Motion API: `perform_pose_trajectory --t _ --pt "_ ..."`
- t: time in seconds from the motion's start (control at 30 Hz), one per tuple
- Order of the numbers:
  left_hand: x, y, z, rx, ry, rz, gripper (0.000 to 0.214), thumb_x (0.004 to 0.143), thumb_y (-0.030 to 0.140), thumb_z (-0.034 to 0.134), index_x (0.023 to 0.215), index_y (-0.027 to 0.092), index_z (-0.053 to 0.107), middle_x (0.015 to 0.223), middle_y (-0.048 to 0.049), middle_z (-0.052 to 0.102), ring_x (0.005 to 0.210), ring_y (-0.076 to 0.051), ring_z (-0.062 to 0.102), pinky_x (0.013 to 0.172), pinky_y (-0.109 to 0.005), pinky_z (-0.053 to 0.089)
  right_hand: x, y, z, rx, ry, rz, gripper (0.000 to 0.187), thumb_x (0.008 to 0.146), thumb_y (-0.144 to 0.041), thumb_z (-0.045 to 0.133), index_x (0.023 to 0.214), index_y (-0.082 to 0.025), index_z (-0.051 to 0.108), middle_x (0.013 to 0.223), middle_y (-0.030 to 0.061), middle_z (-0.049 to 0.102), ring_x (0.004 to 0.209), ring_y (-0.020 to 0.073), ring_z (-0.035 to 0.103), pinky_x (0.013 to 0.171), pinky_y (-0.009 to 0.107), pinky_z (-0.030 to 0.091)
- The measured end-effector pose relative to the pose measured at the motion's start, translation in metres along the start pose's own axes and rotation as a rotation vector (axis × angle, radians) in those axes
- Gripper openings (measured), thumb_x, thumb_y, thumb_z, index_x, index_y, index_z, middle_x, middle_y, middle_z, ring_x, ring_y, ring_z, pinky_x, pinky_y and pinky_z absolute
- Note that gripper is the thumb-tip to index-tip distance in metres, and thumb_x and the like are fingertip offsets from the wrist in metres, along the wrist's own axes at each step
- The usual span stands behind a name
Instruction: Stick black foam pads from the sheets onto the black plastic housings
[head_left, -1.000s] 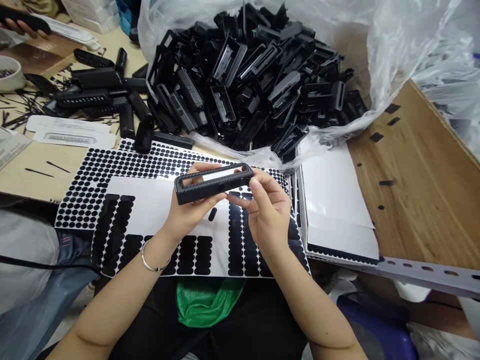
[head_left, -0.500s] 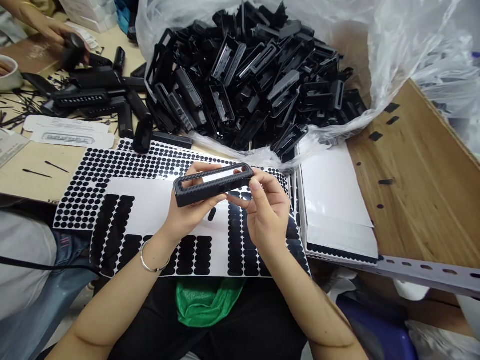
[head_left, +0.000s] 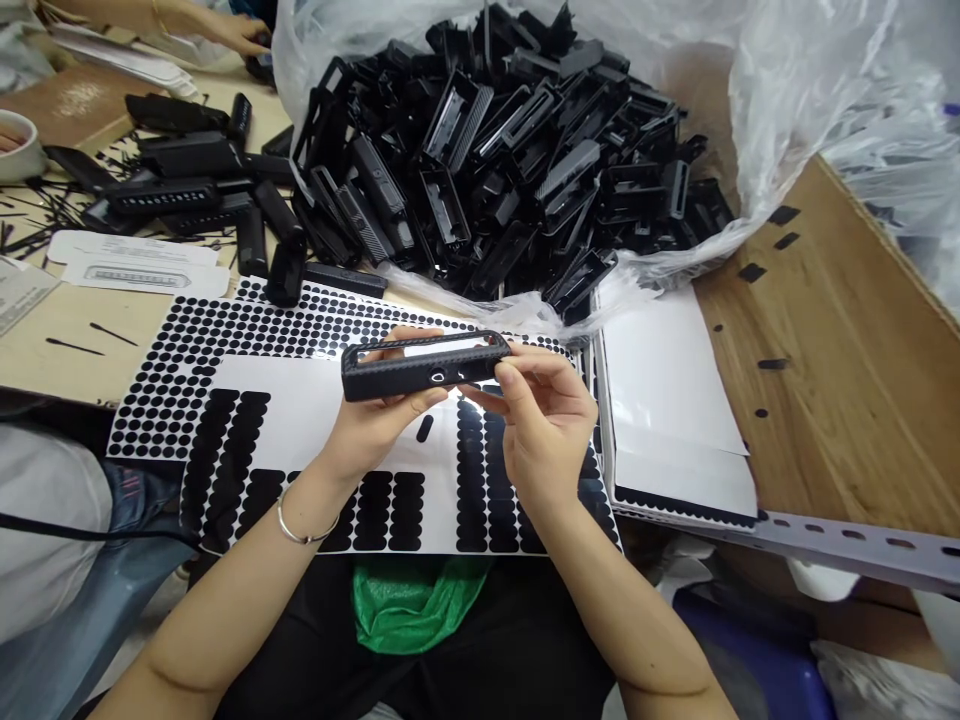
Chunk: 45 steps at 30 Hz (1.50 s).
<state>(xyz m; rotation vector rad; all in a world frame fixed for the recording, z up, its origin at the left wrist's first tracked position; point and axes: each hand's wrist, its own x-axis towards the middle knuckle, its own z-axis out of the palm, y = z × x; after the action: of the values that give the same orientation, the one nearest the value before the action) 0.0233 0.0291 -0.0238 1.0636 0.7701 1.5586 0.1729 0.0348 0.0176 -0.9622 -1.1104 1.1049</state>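
A black plastic housing [head_left: 397, 380] with a long open slot and a carbon-fibre texture is held above the sheets. Its side wall, with a round hole and a small mark, faces me. My left hand [head_left: 375, 425] is closed around its left part, thumb along the lower edge. The thumb and fingers of my right hand [head_left: 547, 420] pinch its right end. Below lies a white sheet [head_left: 300, 410] with rows of black oblong stickers, and one loose black sticker [head_left: 425, 428] sits on its bare middle. Under that is a sheet of round black stickers [head_left: 161, 385].
A plastic bag [head_left: 765, 130] heaped with black housings [head_left: 480, 160] stands behind. More black parts [head_left: 187, 190] and thin black sticks lie at left. At the upper left reaches another person's hand [head_left: 232, 32]. White sheets [head_left: 675, 380] and a wooden board [head_left: 840, 370] are at right.
The housing has been tilted so its side with the hole shows more. My right hand shifted slightly right. The other person's hand moved right, away from the left pile.
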Motion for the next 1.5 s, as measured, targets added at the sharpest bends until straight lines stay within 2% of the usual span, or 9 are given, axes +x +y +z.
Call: perform_pose_trajectory --t 0.17,0.27,0.43,0.63,0.77,0.87,1.1,1.27,1.5 --pt "0.001 0.001 -0.001 0.006 0.034 -0.026 0.037 0.077 0.025 0.085 0.112 0.028 0.073 0.124 -0.0029 0.069 0.115 -0.022 0.067 0.100 -0.036 0.059 0.002 0.005 -0.003 -0.060 0.016 -0.076 0.011 0.083 -0.022 0.077 0.076 -0.023 0.068 0.098 -0.0006 0.071 0.094 0.0179 0.073 0.071 0.034 0.071" --pt "0.005 0.000 -0.002 -0.041 0.031 -0.001 0.035 0.077 0.024 0.085 0.110 0.031 0.074 0.122 -0.0012 0.070 0.116 -0.021 0.067 0.101 -0.037 0.059 0.010 0.008 -0.008 -0.234 -0.005 -0.266 0.008 0.084 -0.018 0.076 0.083 -0.026 0.074 0.098 0.0003 0.074 0.097 0.0205 0.074 0.079 0.039 0.069" --pt "0.008 -0.001 -0.001 -0.177 0.025 -0.016 0.031 0.078 0.026 0.084 0.107 0.036 0.076 0.120 0.0020 0.072 0.113 -0.020 0.069 0.098 -0.037 0.061 0.021 0.005 -0.022 -0.527 -0.092 -0.566 0.007 0.087 -0.026 0.075 0.092 -0.030 0.077 0.132 0.0024 0.067 0.116 0.0276 0.069 0.101 0.055 0.059" --pt "0.003 -0.001 0.000 -0.226 0.007 -0.074 0.034 0.075 0.035 0.087 0.107 0.038 0.076 0.125 0.0018 0.072 0.112 -0.021 0.071 0.090 -0.035 0.065 0.007 0.007 -0.023 -0.355 -0.178 -0.393 0.015 0.086 -0.038 0.075 0.101 -0.038 0.074 0.148 -0.0020 0.053 0.129 0.0327 0.060 0.110 0.061 0.050" --pt "0.002 0.000 -0.001 -0.211 -0.050 -0.113 0.033 0.075 0.040 0.086 0.106 0.036 0.075 0.122 0.0003 0.073 0.111 -0.023 0.071 0.090 -0.038 0.065 0.000 0.001 -0.020 -0.232 -0.147 -0.277 0.043 0.084 -0.049 0.074 0.126 -0.047 0.063 0.152 -0.0036 0.051 0.134 0.0318 0.056 0.107 0.056 0.055" --pt "0.002 0.000 0.000 -0.202 -0.063 -0.125 0.033 0.074 0.041 0.087 0.104 0.034 0.075 0.121 -0.0003 0.074 0.108 -0.023 0.072 0.089 -0.039 0.065 0.002 -0.007 -0.021 -0.208 -0.183 -0.119 0.060 0.083 -0.056 0.074 0.139 -0.045 0.055 0.150 -0.0002 0.055 0.134 0.0321 0.057 0.102 0.052 0.059" --pt "0.002 -0.003 -0.006 -0.148 -0.083 -0.091 0.033 0.074 0.037 0.087 0.103 0.032 0.073 0.119 -0.0010 0.074 0.106 -0.021 0.073 0.088 -0.037 0.065 0.006 -0.018 -0.025 0.007 -0.377 0.192 0.038 0.092 -0.045 0.069 0.128 -0.035 0.068 0.125 0.0018 0.074 0.118 0.0298 0.070 0.084 0.049 0.068" --pt "0.002 -0.002 -0.009 -0.126 -0.097 -0.052 0.029 0.073 0.034 0.088 0.095 0.027 0.070 0.117 -0.0012 0.074 0.101 -0.020 0.074 0.083 -0.032 0.066 0.009 -0.020 -0.031 0.041 -0.427 0.253 0.036 0.084 -0.041 0.079 0.117 -0.030 0.072 0.109 0.0024 0.079 0.104 0.0258 0.075 0.075 0.042 0.071" --pt "0.004 -0.002 -0.005 -0.118 -0.116 0.014 0.026 0.075 0.027 0.087 0.093 0.027 0.069 0.113 -0.0012 0.076 0.110 -0.022 0.072 0.098 -0.041 0.061 0.003 -0.015 -0.032 0.041 -0.375 0.238 0.031 0.079 -0.038 0.083 0.101 -0.026 0.065 0.094 0.0008 0.079 0.088 0.0201 0.078 0.075 0.036 0.071"
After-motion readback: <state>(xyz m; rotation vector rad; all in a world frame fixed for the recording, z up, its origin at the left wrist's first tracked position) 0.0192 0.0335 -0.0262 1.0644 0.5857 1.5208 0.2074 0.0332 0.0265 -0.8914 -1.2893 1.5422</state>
